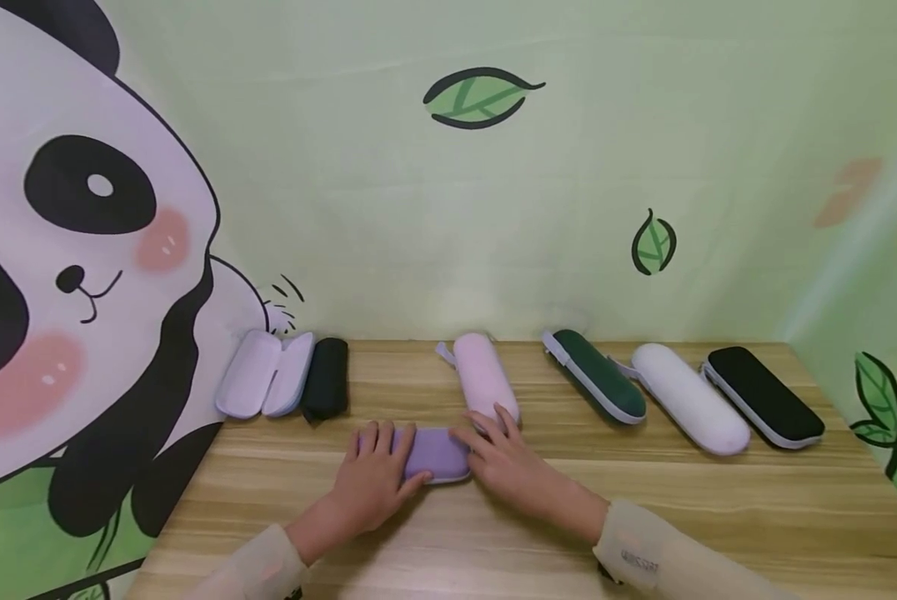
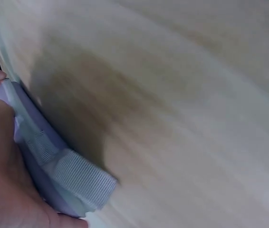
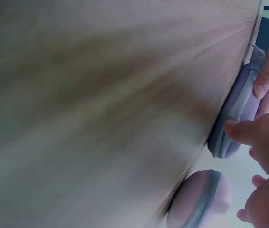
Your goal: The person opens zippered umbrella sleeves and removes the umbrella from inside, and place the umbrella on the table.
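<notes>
A zipped purple glasses case lies crosswise at the front middle of the wooden table. My left hand grips its left end, fingers over the top and thumb along the near edge. At the case's right end my right hand pinches the small zipper pull with thumb and index finger; the pull is mostly hidden by the fingertips. The left wrist view shows a ribbed grey strap sticking out from the case's side. Right behind the right hand lies a pink glasses case, its near end partly covered by the fingers.
On the left, an open white glasses case lies beside a black pouch. Toward the right are a green case, a white case and a black case. A panda-printed cloth hangs behind the table.
</notes>
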### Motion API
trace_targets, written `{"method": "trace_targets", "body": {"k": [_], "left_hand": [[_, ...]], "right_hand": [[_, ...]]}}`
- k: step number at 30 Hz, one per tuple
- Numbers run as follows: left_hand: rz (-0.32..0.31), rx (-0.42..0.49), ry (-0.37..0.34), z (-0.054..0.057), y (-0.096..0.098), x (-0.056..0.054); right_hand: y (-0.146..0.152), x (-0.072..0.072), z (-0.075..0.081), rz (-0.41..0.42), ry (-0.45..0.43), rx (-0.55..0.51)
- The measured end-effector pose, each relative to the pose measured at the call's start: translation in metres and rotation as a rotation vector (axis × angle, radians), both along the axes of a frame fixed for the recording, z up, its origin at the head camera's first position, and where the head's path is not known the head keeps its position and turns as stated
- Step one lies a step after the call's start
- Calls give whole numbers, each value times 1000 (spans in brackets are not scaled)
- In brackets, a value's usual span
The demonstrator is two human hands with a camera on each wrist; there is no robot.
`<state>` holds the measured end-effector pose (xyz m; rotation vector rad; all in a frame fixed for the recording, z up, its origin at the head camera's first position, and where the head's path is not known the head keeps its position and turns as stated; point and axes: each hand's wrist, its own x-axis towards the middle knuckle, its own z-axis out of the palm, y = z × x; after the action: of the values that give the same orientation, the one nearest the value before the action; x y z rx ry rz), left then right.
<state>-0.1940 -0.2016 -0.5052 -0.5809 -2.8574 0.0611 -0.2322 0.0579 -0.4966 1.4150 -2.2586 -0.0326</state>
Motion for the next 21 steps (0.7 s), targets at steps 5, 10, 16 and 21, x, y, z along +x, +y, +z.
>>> {"method": "trace_targets", "body": {"k": [5, 10, 16, 21], "left_hand": [[39, -54, -67, 13, 1, 1], [68, -101, -94, 23, -2, 10], [13, -131, -97, 30, -6, 17], [-182, -105, -196, 28, -22, 9]], "right_hand": [[-5, -9, 5, -82, 3, 75], [-10, -20, 6, -144, 65, 105], [-10, -31, 12, -132, 49, 99], [-11, -41, 17, -100, 51, 76]]}}
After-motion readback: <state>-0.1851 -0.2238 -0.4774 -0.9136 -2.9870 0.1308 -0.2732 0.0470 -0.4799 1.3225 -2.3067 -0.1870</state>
